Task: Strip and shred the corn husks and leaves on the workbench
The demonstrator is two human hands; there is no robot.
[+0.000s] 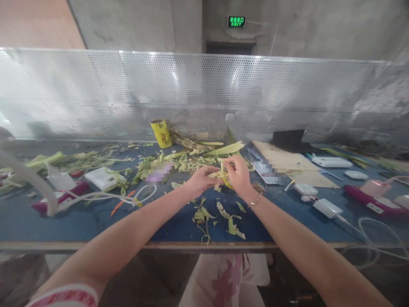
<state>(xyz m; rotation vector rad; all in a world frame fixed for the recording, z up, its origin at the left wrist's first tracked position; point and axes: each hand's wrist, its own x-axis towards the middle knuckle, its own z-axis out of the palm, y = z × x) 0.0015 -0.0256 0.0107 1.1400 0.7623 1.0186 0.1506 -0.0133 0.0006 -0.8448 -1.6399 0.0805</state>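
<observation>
My left hand [202, 181] and my right hand [239, 175] meet over the middle of the table. Between their fingertips is a pale yellow-green strip of leaf or husk [221, 173], partly covered by the fingers. Both hands pinch it, the right from above with its thumb and forefinger. A yellow edge shows under the right fingers; I cannot make out what it belongs to. Torn green scraps [234, 228] lie on the blue tabletop [172, 221] just below my hands. Behind them spreads a heap of leafy pieces [188, 162] with longer stalks.
A yellow printed tube [162, 134] stands tilted before the perforated metal screen [191, 98]. Purple power strips lie left [62, 197] and right [373, 200], with white cables. A white charger [328, 209], a cardboard sheet [281, 155] and an orange strip [123, 204] are also there.
</observation>
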